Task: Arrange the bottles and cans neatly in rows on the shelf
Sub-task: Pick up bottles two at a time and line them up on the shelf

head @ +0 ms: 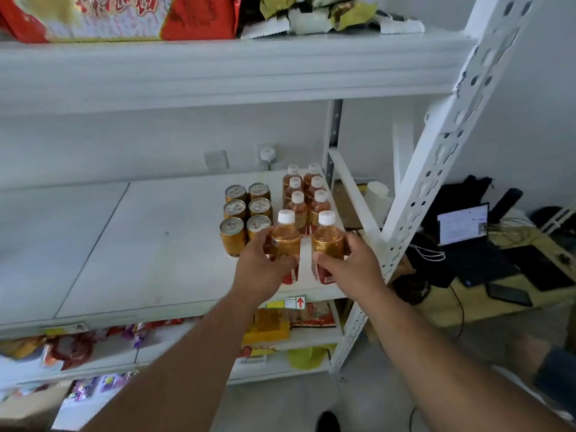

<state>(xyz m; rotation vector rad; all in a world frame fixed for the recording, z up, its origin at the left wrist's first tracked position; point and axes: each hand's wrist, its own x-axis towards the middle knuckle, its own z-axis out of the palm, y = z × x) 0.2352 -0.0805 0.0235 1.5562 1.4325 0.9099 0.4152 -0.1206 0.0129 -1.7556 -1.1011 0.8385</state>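
Note:
On the white middle shelf (140, 244), several amber tea bottles with white caps (307, 194) stand in two rows at the right end. Beside them on the left, several gold cans (246, 210) stand in two rows. My left hand (261, 266) grips the front bottle of the left row (285, 236) around its lower body. My right hand (352, 263) grips the front bottle of the right row (327, 238) the same way. Both held bottles stand upright at the shelf's front edge, a narrow gap between them.
A slanted white perforated upright (436, 169) frames the shelf's right side. Snack bags fill the top shelf (124, 17) and the lower shelf (78, 347). A desk with a laptop (467, 232) and cables stands to the right.

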